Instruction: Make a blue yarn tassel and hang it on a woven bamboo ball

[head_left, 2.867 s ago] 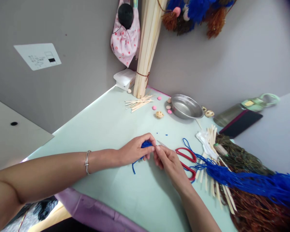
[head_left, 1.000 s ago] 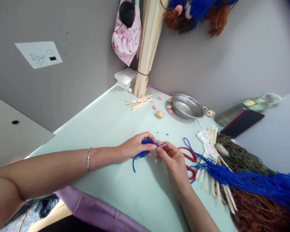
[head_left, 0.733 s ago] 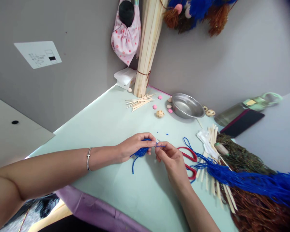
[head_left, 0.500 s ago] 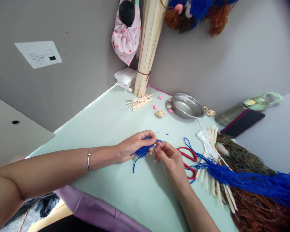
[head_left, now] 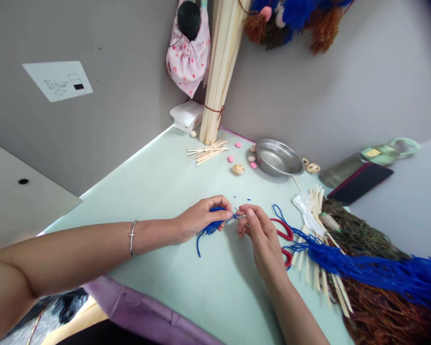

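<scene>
My left hand [head_left: 200,219] is closed around a small bundle of blue yarn [head_left: 211,227] just above the pale green table [head_left: 157,187]; loose ends hang down from it. My right hand [head_left: 259,234] pinches a strand of the same yarn beside my left fingertips, along with a thin pale stick whose tip shows between the two hands. A silver bracelet [head_left: 132,236] sits on my left wrist.
Red-handled scissors [head_left: 282,235] lie right of my right hand. Beyond them lie pale sticks [head_left: 319,268], a long blue yarn hank [head_left: 366,269] and brown fibres [head_left: 377,311]. A steel bowl [head_left: 277,158], beads [head_left: 237,169], loose sticks [head_left: 206,152] and a tall stick bundle [head_left: 220,72] stand at the back.
My right hand has shifted a little right and drawn the strand out from my left fingertips. The left hand has stayed put, still closed on the bundle.
</scene>
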Motion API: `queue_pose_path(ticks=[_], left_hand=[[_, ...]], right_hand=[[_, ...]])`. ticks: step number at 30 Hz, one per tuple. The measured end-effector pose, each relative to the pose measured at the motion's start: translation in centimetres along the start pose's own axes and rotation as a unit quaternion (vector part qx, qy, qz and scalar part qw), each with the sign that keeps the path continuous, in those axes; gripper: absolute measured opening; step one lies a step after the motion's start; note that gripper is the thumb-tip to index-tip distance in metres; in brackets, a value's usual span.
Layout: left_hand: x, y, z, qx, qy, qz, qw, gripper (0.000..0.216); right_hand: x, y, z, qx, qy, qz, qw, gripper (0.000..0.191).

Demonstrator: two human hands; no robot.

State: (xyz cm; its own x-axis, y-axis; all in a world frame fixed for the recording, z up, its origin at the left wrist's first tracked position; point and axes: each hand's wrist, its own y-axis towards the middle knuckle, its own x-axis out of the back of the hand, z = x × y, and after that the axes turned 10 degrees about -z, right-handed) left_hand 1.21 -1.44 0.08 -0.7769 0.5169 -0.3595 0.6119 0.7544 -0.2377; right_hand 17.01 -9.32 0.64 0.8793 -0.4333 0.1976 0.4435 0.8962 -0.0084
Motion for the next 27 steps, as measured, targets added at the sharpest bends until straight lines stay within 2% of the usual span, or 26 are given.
queue_pose_path(ticks=[4,7,10,12,14,16,18,21,22,25,27], left_hand=[[-0.1,-0.1,-0.1,0.008,-0.005,-0.006,1.000,0.022],[0.1,0.1,-0.2,0.034,-0.019,-0.025,0.999,0.021],[0.3,0.4,-0.3,0.057,-0.058,-0.037,0.996,0.021],[0.5,0.6,-0.3,0.060,-0.091,-0.036,0.993,0.022],[0.6,0.7,-0.3,0.061,-0.109,-0.033,0.992,0.023],[0.5,0.6,-0.3,0.061,-0.108,-0.033,0.992,0.024],[0.4,0.5,-0.3,0.059,-0.093,-0.035,0.993,0.023],[0.2,0.2,-0.2,0.051,-0.061,-0.027,0.996,0.023],[0.1,0.1,-0.2,0.048,-0.052,-0.019,0.997,0.024],[0.0,-0.1,-0.2,0.044,-0.034,0.003,0.998,0.026],[0.0,-0.1,-0.2,0.046,-0.025,0.003,0.999,0.026]], right_hand=[[0.0,0.2,0.1,0.004,-0.018,0.070,0.997,0.025],[0.0,0.1,0.2,0.021,-0.029,0.062,0.997,0.022],[0.0,-0.2,0.4,0.105,-0.077,0.046,0.990,0.016],[-0.1,-0.6,0.5,0.174,-0.128,0.081,0.973,0.013],[-0.2,-0.8,0.5,0.207,-0.177,0.136,0.952,0.015],[-0.1,-0.9,0.4,0.195,-0.211,0.149,0.946,0.023],[0.0,-0.8,0.3,0.163,-0.214,0.099,0.958,0.030],[0.3,-0.3,0.2,0.106,-0.158,0.027,0.981,0.026],[0.3,-0.1,0.2,0.089,-0.132,0.034,0.987,0.024],[0.4,0.2,0.3,0.046,-0.070,0.116,0.990,0.024],[0.4,0.4,0.2,0.023,-0.033,0.130,0.991,0.024]])
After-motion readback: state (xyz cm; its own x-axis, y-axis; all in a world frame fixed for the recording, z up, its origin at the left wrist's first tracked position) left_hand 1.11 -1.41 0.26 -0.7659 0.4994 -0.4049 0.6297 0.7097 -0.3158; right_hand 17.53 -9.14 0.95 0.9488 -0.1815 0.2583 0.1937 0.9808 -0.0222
